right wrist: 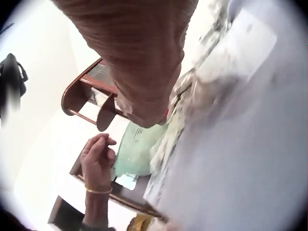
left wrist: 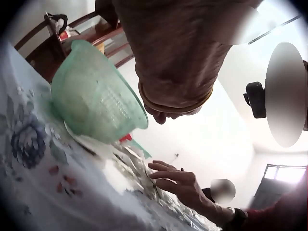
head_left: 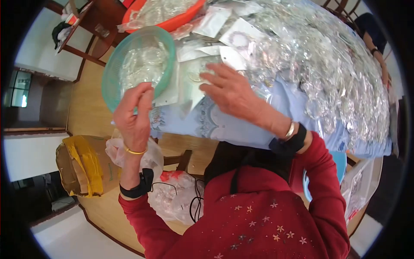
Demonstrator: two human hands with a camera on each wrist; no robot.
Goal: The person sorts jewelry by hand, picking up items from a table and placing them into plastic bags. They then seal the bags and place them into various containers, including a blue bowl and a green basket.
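Head view: you seem to be between grips in handling small packets, with your left hand (head_left: pixel 135 114) raised at the near side of the green basket (head_left: pixel 111 80) and your right hand (head_left: pixel 235 95) over the pale packet (head_left: pixel 186 80). Your left thumb and fingers are bent, tips brought together—I can't tell whether anything thin is pinched there. Your right fingers are loosely spread, slightly bent, gripping nothing visible. That packet lies on the table's near side, just right of the basket; the next grip probably calls for a light pinch at its edge, as film like this likely slides and creases easily.

The basket is round, semi-translucent plastic, with clear, crinkled wrapping (head_left: pixel 144 64) heaped inside. Beyond it sits a smooth orange-red basin (head_left: pixel 189 19). Flat white cards (head_left: pixel 213 22) overlap at the far side, and a glittering clear pile (head_left: pixel 340 69) spreads to the right—all over a soft, blue, flower-printed cloth (head_left: pixel 226 129).
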